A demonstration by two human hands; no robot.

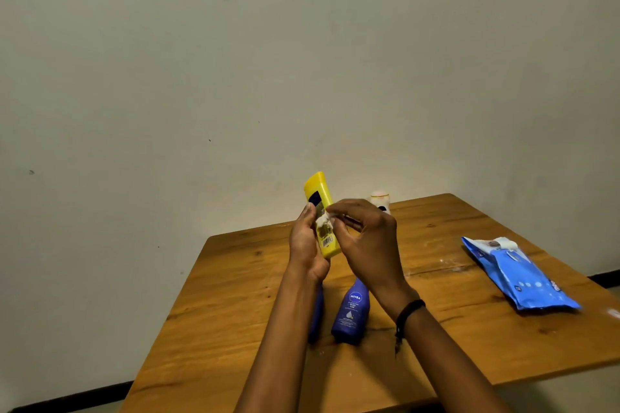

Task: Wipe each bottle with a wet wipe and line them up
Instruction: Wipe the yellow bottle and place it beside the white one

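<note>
Left hand (307, 245) fingers curled round yellow plastic bottle (318, 191), raised above wooden desk (469, 339); right hand (367, 245) fingers pinching crumpled white wet wipe (323, 220) against it. Below fingers, dark blue Nivea bottle (351, 315) and second blue bottle (317, 315) half hidden by left forearm; behind, white bottle (380, 198) mostly blocked; rightward, blue wipe pack (516, 275).

Left forearm (280, 329): bare along all that shows.
Right forearm (449, 355): bare likewise.
Hands: left hand (307, 241) and right hand (365, 238), both uncovered.
Right wrist: a narrow black wristband (411, 309) fits closely round it.
Band end: a short dark strand (398, 340) hangs from the wristband.
</note>
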